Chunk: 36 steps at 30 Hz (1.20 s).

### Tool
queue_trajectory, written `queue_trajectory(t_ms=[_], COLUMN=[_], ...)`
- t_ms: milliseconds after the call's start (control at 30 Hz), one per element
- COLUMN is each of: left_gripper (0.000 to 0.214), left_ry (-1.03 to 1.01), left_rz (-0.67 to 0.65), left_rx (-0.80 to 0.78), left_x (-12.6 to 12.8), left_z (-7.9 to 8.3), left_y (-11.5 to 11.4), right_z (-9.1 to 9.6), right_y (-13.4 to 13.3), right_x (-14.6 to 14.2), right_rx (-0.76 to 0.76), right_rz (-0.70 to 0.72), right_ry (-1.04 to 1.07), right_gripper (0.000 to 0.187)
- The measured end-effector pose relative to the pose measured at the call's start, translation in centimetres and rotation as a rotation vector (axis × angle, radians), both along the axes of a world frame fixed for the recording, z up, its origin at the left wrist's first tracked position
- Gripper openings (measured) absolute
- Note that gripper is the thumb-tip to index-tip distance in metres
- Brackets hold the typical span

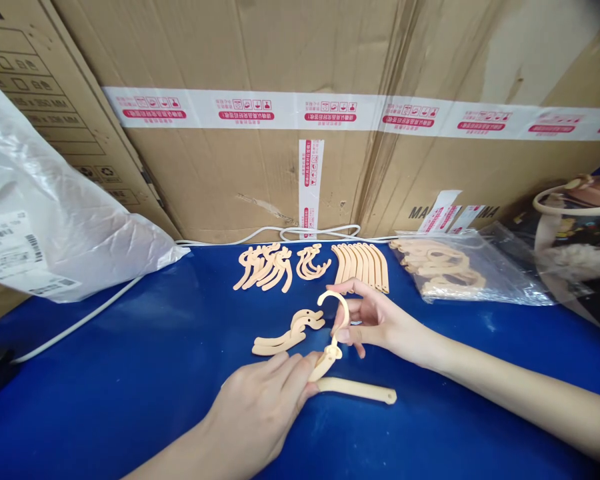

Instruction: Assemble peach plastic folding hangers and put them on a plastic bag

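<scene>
My right hand (pixel 373 317) pinches the hook (pixel 347 309) (it's curly), and my left hand (pixel 265 395) pinches the hanger (pixel 324 367) over the blue desk (pixel 130 393).

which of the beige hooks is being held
The single hook in the right hand; the other hooks lie bunched together on the blue surface.

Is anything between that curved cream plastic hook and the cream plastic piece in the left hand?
Nothing visible: the right hand pinches the curved cream plastic hook, whose lower end meets the cream plastic piece in the left hand at a round collar. Two stacked, curved cream pieces lie beyond the left hand, not between.
</scene>
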<state>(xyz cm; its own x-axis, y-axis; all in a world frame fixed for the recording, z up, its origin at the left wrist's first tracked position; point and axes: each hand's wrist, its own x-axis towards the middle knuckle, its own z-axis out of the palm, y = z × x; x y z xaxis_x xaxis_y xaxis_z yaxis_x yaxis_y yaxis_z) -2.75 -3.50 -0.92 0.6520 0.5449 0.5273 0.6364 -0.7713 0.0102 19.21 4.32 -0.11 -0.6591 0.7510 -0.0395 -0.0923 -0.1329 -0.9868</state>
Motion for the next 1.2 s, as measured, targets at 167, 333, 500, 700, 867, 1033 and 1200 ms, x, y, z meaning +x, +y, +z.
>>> queue_trajectory(t_ms=[167,333,500,700,867,1033,1200], left_gripper=[0.029,0.028,0.03,0.031,0.033,0.024,0.023], left_ry=[0.015,0.013,0.012,0.014,0.009,-0.112,-0.26], left_rz=[0.018,0.017,0.032,0.051,0.046,0.09,0.208], left_rx=[0.035,0.018,-0.019,0.012,-0.039,-0.247,-0.667], left_x=[0.2,0.2,0.2,0.3,-0.1,0.0,0.8], left_z=[0.0,0.1,0.1,0.2,0.0,0.7,1.9], left_y=[0.0,-0.1,-0.2,-0.2,-0.2,-0.5,-0.5], right_z=[0.6,1.4,1.7,1.7,1.1,1.4,2.3], right_y=[-0.3,-0.7,-1.0,-1.2,-1.5,-1.7,-2.2], right_x=[0.1,0.0,0.0,0.0,-0.2,-0.3,-0.3], right_rx=[0.088,0.172,0.231,0.272,0.23,0.181,0.32], right_rz=[-0.016,-0.038,-0.046,-0.045,-0.055,-0.083,-0.06], right_ry=[-0.047,-0.117,-0.151,-0.157,-0.145,-0.135,-0.219], right_gripper=[0.054,0.05,0.046,0.04,0.041,0.044,0.046])
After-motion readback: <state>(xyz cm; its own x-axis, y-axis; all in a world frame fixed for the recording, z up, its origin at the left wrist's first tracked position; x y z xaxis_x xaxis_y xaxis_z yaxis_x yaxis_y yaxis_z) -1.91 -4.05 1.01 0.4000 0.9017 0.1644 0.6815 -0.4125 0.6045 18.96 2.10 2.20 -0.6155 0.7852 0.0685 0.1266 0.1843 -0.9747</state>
